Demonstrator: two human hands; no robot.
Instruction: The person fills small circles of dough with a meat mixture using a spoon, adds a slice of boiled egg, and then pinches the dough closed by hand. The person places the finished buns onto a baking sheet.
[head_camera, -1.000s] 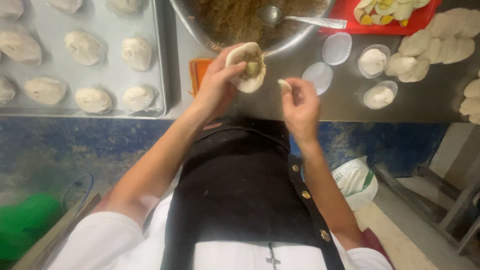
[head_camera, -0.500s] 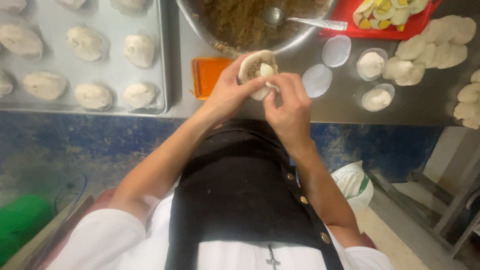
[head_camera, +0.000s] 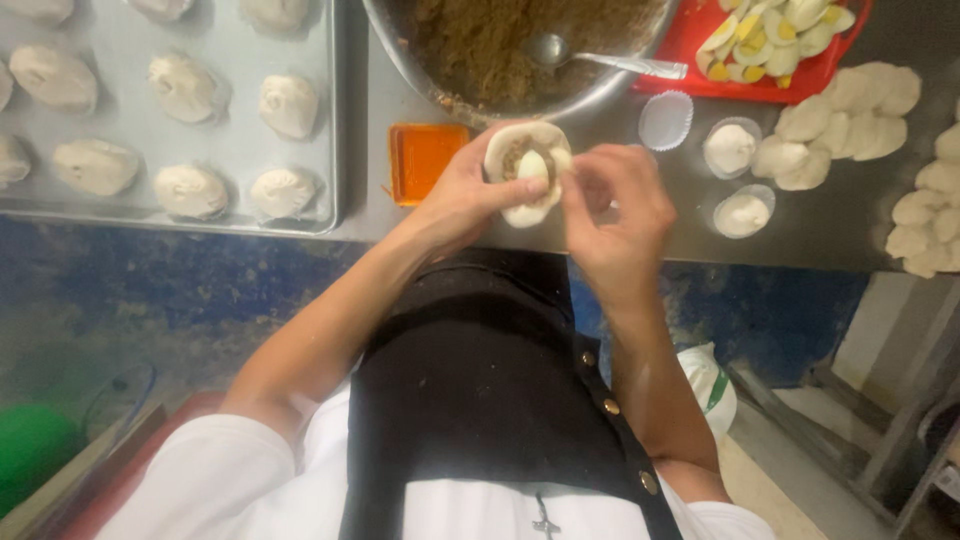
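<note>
the left hand (head_camera: 465, 195) cupped a round dough wrapper (head_camera: 527, 172) holding brown filling and what looked like a wedge of egg, just above the steel counter's near edge (head_camera: 600, 245). the right hand (head_camera: 615, 210) pinched the wrapper's right rim between its fingertips. little bare counter lay around them: a small orange dish (head_camera: 425, 160) just left, paper cups (head_camera: 742, 212) of dough to the right. farther back sat a baking tray (head_camera: 240, 110) of shaped buns, a filling bowl (head_camera: 520, 50) with spoon (head_camera: 610, 60), and a red tray (head_camera: 780, 40).
</note>
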